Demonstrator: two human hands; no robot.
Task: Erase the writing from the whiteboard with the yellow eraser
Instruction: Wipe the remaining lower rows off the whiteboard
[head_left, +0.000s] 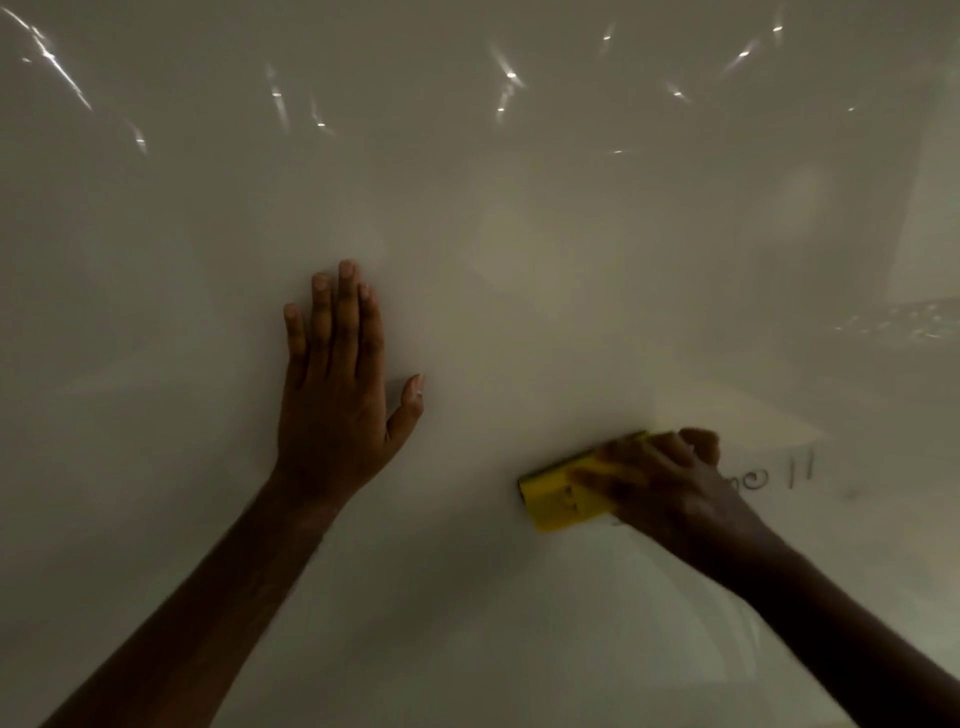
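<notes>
The whiteboard (493, 218) fills the whole head view, glossy and dim. My right hand (670, 488) grips the yellow eraser (563, 499) and holds it flat against the board at the lower right. A few dark written marks (779, 475) show on the board just right of that hand; part of the writing is hidden behind my fingers. My left hand (340, 384) rests flat on the board left of centre, fingers straight and together, thumb spread out to the right.
Small bright light reflections (511, 75) dot the upper part of the board. A paler reflected patch (924, 312) lies along the right edge. Nothing else stands in front of the board.
</notes>
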